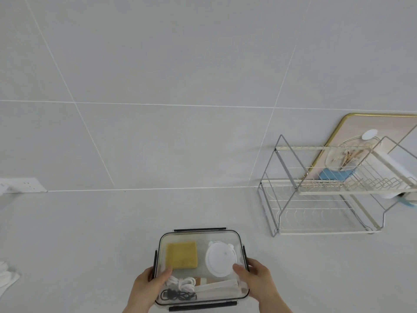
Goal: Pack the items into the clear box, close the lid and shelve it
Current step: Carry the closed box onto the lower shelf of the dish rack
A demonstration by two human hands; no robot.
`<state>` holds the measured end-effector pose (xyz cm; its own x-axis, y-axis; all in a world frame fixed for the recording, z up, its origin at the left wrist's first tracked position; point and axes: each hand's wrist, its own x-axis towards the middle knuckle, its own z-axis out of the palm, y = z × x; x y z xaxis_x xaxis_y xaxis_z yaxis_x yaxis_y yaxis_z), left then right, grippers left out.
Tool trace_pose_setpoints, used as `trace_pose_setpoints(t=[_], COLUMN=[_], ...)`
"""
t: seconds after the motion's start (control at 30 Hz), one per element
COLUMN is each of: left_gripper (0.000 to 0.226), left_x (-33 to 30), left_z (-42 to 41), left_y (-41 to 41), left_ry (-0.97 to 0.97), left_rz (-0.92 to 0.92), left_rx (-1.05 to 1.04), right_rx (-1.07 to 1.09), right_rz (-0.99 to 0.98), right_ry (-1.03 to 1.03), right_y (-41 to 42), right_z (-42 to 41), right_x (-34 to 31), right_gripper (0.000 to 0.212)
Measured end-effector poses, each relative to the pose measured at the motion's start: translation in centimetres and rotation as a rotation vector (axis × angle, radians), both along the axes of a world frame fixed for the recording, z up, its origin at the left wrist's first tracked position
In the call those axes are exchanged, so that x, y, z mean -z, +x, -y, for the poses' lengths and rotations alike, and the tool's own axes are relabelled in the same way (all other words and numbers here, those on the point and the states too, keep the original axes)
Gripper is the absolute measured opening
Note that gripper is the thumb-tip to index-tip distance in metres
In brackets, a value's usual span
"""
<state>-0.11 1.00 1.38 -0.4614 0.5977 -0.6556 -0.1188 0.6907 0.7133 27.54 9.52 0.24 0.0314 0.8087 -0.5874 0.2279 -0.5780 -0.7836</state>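
Observation:
The clear box (200, 236) sits low in the middle of the view with its transparent lid on and dark clips along its edges. Through the lid show a yellow sponge (181, 255), a round white container (220, 259), a white cable (182, 282), a black cable (178, 295) and a pale flat packet (216, 288). My left hand (147, 288) grips the box's left side with the thumb on the lid. My right hand (259, 282) grips the right side, thumb also on the lid.
A two-tier wire rack (316, 199) stands on the white counter at the right, with a gold-rimmed board (352, 123) leaning behind it. A wall socket (24, 185) is at the left. White cloth (6, 276) lies at the left edge.

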Motion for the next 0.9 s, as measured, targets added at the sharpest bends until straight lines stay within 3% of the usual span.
trace_pose_setpoints(t=[0.1,0.23,0.4,0.7,0.9], left_gripper=[0.032,0.029,0.028,0.044,0.052], left_x=[-2.1,-5.3,-10.0,-15.3,-16.3], left_z=[-1.0,-2.7,-5.0,-7.7,-8.3], left_y=[-0.3,-0.8,-1.7,-3.1,-2.3], left_ry=[0.053,0.161,0.285,0.402,0.423], left_rz=[-0.004,-0.019,-0.053,-0.095,-0.068], left_rx=[-0.036,-0.054,-0.053,-0.018,0.026], right_rx=[0.016,0.012,0.020,0.102,0.177], right_rz=[-0.039,-0.069,-0.099,-0.092,-0.052], right_ry=[0.044,0.128,0.237,0.344,0.340], right_y=[-0.7,-1.7,-2.8,-3.9,-3.3], right_z=[-1.0,-2.8,-4.7,-5.5,-4.7], right_x=[-2.9,-7.1,-12.3,-19.1,-20.4], right_gripper=[0.040,0.044,0.032,0.024,0.031])
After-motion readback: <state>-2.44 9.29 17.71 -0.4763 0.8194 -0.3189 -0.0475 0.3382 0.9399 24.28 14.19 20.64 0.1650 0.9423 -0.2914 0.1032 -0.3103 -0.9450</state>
